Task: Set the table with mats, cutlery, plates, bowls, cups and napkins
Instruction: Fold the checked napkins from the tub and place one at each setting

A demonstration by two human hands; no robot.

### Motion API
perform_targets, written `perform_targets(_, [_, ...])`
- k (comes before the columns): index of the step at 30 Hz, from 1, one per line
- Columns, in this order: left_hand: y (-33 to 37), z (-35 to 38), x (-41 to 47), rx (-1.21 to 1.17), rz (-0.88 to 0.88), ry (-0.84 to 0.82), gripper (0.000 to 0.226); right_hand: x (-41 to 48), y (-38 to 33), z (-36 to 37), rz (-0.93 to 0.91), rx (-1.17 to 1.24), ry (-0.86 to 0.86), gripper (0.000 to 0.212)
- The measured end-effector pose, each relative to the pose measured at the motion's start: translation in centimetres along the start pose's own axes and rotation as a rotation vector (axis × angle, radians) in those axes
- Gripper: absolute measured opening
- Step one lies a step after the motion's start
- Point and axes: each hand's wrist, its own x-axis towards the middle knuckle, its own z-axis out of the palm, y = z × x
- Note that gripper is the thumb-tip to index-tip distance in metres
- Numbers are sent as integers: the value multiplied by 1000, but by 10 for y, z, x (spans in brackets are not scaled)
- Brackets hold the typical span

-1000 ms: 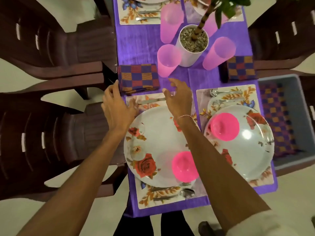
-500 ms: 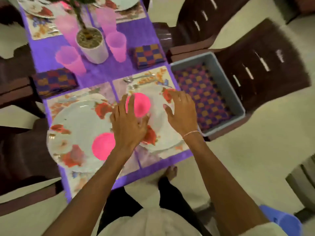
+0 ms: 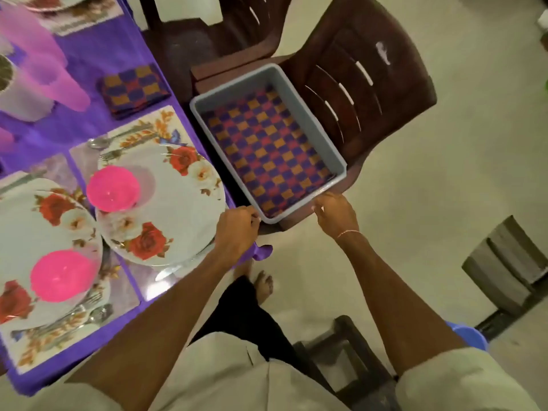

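Note:
A grey tray (image 3: 310, 120) lined with a checkered napkin (image 3: 267, 149) rests on a brown chair (image 3: 373, 84) beside the table. My left hand (image 3: 237, 229) is curled on the tray's near corner. My right hand (image 3: 335, 216) has its fingers over the near rim. On the purple cloth (image 3: 98, 54) lie two floral plates (image 3: 181, 209) (image 3: 26, 223), each on a floral mat (image 3: 145, 123) and each bearing an upturned pink bowl (image 3: 112, 188) (image 3: 60, 275). A folded checkered napkin (image 3: 133, 90), pink cups (image 3: 62, 84) and a spoon and fork (image 3: 118, 142) sit further back.
A second brown chair (image 3: 225, 28) stands behind the tray's chair. A dark stool (image 3: 350, 354) and a blue object (image 3: 470, 336) are near my legs. A grey block (image 3: 510, 271) is on the floor at right. A white plant pot (image 3: 17, 96) is at the left edge.
My view has swung right, away from the table. Both hands left the plates and bowls and moved right to the near edge of the grey tray on the chair.

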Motion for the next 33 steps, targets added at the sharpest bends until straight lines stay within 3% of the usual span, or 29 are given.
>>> perform_targets(7, [14, 34, 58, -75, -118, -217, 25, 72, 28, 20, -59, -151, -195, 16])
perform_targets(16, [16, 102, 124, -272, -285, -231, 27, 148, 50, 56, -123, -222, -437, 23])
perform_targets(19, [20, 118, 134, -315, -319, -252, 18, 165, 54, 59, -129, -195, -452, 21])
perform_targets(25, [33, 144, 156, -191, -395, -255, 22, 210, 75, 80, -169, -221, -619, 15])
perform_targets(33, [42, 159, 166, -28, -405, -217, 21, 227, 94, 87, -209, -226, -672, 10])
